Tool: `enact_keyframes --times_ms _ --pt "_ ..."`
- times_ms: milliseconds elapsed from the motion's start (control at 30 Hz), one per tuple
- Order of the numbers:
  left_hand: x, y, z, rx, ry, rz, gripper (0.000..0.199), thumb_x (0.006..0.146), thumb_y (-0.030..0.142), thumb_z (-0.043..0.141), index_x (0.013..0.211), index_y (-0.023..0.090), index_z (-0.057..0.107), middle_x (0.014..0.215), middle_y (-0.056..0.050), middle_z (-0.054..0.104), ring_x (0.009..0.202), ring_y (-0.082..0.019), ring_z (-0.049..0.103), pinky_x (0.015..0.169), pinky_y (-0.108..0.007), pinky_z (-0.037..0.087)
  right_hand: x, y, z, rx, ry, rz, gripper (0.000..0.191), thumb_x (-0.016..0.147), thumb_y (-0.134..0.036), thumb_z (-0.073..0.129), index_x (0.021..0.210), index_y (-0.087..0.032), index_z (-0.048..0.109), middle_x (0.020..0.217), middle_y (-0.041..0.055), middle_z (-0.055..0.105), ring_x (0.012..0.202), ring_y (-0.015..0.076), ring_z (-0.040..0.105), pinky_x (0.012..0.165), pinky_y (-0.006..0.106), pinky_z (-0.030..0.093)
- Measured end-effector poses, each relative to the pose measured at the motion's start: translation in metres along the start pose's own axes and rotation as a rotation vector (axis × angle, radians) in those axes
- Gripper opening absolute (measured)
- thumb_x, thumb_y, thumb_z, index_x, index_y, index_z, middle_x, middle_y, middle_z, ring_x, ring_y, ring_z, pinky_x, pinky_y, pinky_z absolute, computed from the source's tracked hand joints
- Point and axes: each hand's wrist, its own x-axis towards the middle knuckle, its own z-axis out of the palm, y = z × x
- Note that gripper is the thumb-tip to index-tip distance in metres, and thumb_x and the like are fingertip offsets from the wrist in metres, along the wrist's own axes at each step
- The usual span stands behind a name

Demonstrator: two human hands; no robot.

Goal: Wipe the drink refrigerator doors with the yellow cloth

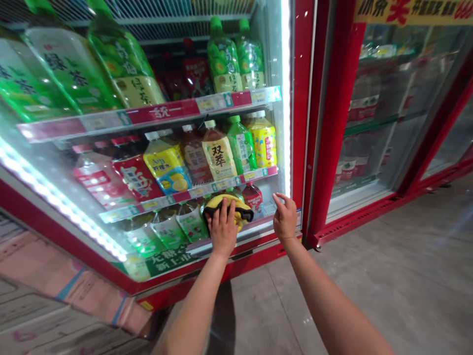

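Note:
My left hand [223, 229] presses a yellow cloth with a dark edge [219, 201] against the front of a lit drinks cooler [300, 123], low down, its fingers spread over the cloth. Behind the cloth, part of the bottom row of bottles is hidden. To the right, my right hand [286, 217] is raised near the cooler's lower right corner, fingers partly bent and apart, with nothing in it. A dark red bottle [253, 197] stands on the bottom shelf between the two hands. Left of the cloth are several green tea bottles [168, 228].
Bottles fill the middle shelf, including a yellow lemon drink [168, 165]; large green bottles [127, 59] stand above. A second red-framed cooler [328, 148] is on the right. Pink and white cartons [66, 281] are stacked at lower left. Grey floor tiles [388, 276] lie below.

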Motion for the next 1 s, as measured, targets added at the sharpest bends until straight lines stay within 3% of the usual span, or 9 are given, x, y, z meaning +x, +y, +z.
enact_keyframes --times_ms 100,200,300,400,533,700,800,900,1000 --pt "-0.022 -0.004 0.012 -0.005 -0.098 0.208 0.072 0.094 0.017 0.054 0.160 0.034 0.032 0.165 -0.005 0.036 0.136 -0.031 0.054 0.120 -0.059 0.036 0.001 -0.016 0.005 0.033 -0.027 -0.042 0.061 0.084 -0.002 0.045 0.135 -0.028 0.064 0.128 0.0108 0.064 0.115 0.0250 0.058 0.097 0.045 0.052" --pt "-0.022 -0.010 0.010 -0.030 -0.143 0.382 0.072 0.096 0.014 0.048 0.160 0.040 0.028 0.166 0.002 0.034 0.138 -0.025 0.053 0.121 -0.053 0.037 0.004 -0.033 0.012 0.083 -0.028 -0.095 0.058 0.089 -0.006 0.045 0.138 -0.031 0.063 0.129 0.0108 0.063 0.117 0.0246 0.058 0.096 0.043 0.052" --pt "-0.023 -0.029 0.002 -0.008 -0.065 0.157 0.074 0.095 0.018 0.054 0.161 0.038 0.027 0.166 -0.002 0.034 0.140 -0.029 0.050 0.123 -0.057 0.033 0.005 -0.047 0.018 0.108 -0.026 -0.145 0.056 0.091 -0.007 0.044 0.137 -0.031 0.064 0.130 0.0100 0.063 0.117 0.0237 0.058 0.097 0.042 0.052" --pt "-0.043 -0.054 0.002 0.032 -0.016 -0.088 0.076 0.091 0.022 0.064 0.160 0.028 0.035 0.165 -0.011 0.036 0.143 -0.034 0.047 0.122 -0.061 0.032 0.000 -0.058 0.023 0.100 -0.064 -0.197 0.055 0.091 -0.006 0.045 0.135 -0.032 0.066 0.130 0.0087 0.064 0.116 0.0231 0.058 0.099 0.041 0.052" --pt "-0.071 -0.070 0.009 0.023 -0.136 0.070 0.069 0.093 0.020 0.059 0.158 0.031 0.039 0.163 -0.008 0.041 0.135 -0.031 0.055 0.120 -0.057 0.038 -0.008 -0.069 0.028 0.068 -0.094 -0.253 0.052 0.091 -0.006 0.046 0.131 -0.031 0.068 0.131 0.0087 0.064 0.119 0.0236 0.057 0.100 0.043 0.051" --pt "-0.066 -0.084 -0.002 0.003 -0.136 0.207 0.069 0.098 0.017 0.048 0.161 0.038 0.028 0.165 0.002 0.037 0.137 -0.025 0.053 0.122 -0.052 0.037 -0.011 -0.080 0.033 0.069 -0.103 -0.289 0.048 0.092 -0.009 0.048 0.130 -0.031 0.069 0.134 0.0098 0.062 0.123 0.0241 0.056 0.104 0.045 0.049" --pt "-0.071 -0.107 -0.008 0.022 -0.068 0.086 0.069 0.098 0.017 0.047 0.161 0.039 0.028 0.165 0.002 0.037 0.138 -0.025 0.052 0.124 -0.053 0.032 -0.012 -0.089 0.035 0.071 -0.127 -0.322 0.048 0.092 -0.009 0.048 0.128 -0.031 0.070 0.135 0.0091 0.062 0.125 0.0242 0.055 0.106 0.045 0.048" --pt "-0.099 -0.131 -0.002 0.054 -0.003 -0.078 0.072 0.094 0.015 0.051 0.161 0.032 0.030 0.166 -0.006 0.036 0.141 -0.030 0.050 0.124 -0.057 0.031 -0.014 -0.100 0.035 0.063 -0.153 -0.362 0.046 0.091 -0.009 0.049 0.126 -0.031 0.071 0.135 0.0083 0.064 0.126 0.0247 0.055 0.106 0.045 0.047" --pt "-0.128 -0.141 0.012 0.052 -0.072 -0.086 0.072 0.092 0.013 0.055 0.159 0.027 0.036 0.164 -0.011 0.038 0.136 -0.031 0.055 0.120 -0.057 0.037 -0.017 -0.112 0.035 0.052 -0.167 -0.417 0.046 0.091 -0.009 0.050 0.126 -0.030 0.071 0.135 0.0077 0.065 0.126 0.0246 0.056 0.106 0.043 0.047"
